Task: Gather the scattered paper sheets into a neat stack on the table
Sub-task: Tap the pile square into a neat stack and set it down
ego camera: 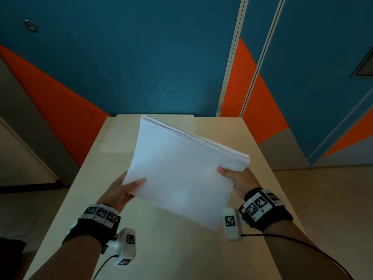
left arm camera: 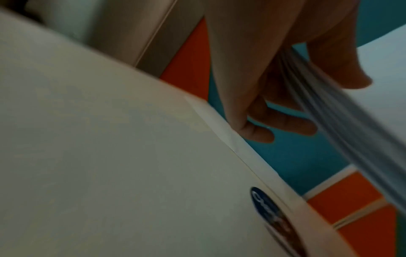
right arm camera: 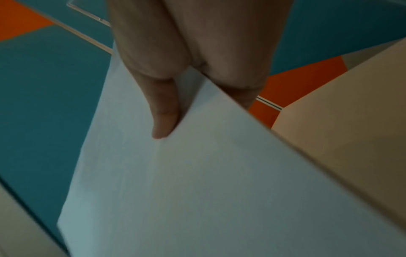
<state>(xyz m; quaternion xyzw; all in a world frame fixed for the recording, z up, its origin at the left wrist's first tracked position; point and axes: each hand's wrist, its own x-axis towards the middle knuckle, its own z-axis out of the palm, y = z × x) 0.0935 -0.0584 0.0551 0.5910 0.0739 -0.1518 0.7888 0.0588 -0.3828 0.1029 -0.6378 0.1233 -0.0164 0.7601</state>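
A thick stack of white paper sheets (ego camera: 181, 168) is held tilted above the beige table (ego camera: 171, 249), its far edge raised. My left hand (ego camera: 123, 188) grips the stack's left edge, thumb on top and fingers beneath. My right hand (ego camera: 236, 178) grips the right edge the same way. In the left wrist view the sheet edges (left arm camera: 342, 125) fan past my left hand's fingers (left arm camera: 283, 125). In the right wrist view my right thumb (right arm camera: 164, 113) lies flat on the top sheet (right arm camera: 197, 191). One more sheet (ego camera: 121, 138) seems to lie flat on the table's far end.
The table is narrow and runs away from me to a blue and orange wall (ego camera: 141, 57). Floor lies to both sides of the table. A round blue sticker (left arm camera: 263, 200) sits near the table's edge in the left wrist view.
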